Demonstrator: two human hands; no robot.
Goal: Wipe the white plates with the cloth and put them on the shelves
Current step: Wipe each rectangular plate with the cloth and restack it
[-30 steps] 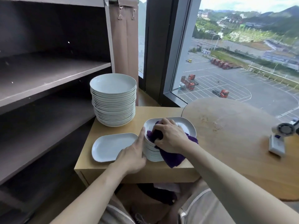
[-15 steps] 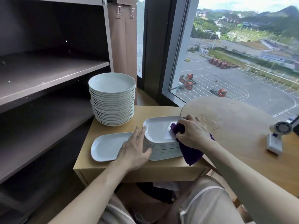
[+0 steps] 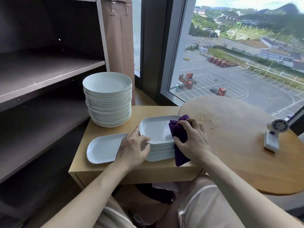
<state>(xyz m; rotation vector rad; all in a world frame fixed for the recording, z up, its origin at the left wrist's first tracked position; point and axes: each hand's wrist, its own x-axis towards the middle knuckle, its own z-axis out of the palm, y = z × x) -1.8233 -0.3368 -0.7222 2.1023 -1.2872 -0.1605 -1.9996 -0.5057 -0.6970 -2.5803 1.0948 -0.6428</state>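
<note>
Counter (image 3: 161, 111) beside shelves (image 3: 49, 71): left hand (image 3: 133, 148) pinched the top plate (image 3: 156, 129), right hand (image 3: 192, 139) gripped the cloth (image 3: 178, 130); firm bracing would likely keep wiping steady.

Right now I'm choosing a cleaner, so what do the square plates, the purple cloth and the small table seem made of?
The square plates: probably glazed ceramic, white and glossy, with soft reflections; melamine cannot be excluded. The purple cloth: soft matte textile, maybe microfibre; it bunches and hangs limp. The small table: pale wood or wood-look laminate, smooth satin, plain box edges.
</note>
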